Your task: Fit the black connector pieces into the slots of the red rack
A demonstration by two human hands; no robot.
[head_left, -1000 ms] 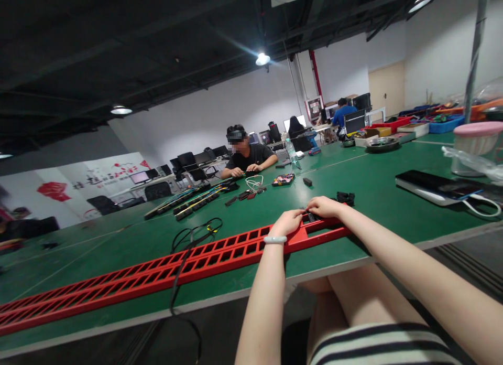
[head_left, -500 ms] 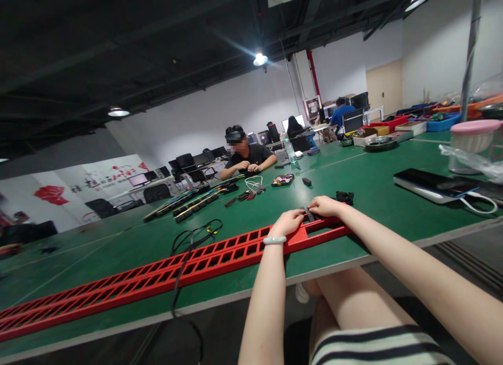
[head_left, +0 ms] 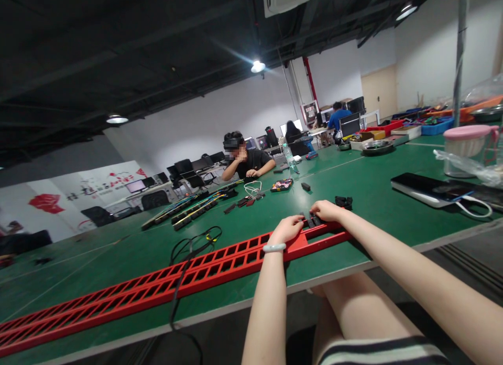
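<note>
Small black rectangular blocks [head_left: 313,221], centre-right of frame, want square, steady handling; left hand [head_left: 290,228] and right hand [head_left: 327,211] half-curled, grip unclear.

A ceiling lamp [head_left: 258,67] flares bluish under the dark ceiling [head_left: 118,45], pale sheen marking the tabletop [head_left: 243,226].

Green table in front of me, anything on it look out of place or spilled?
A black cable looks untidy: it lies loosely looped, crosses the red frame and hangs off the near edge of the green table. I see no spill.
</note>
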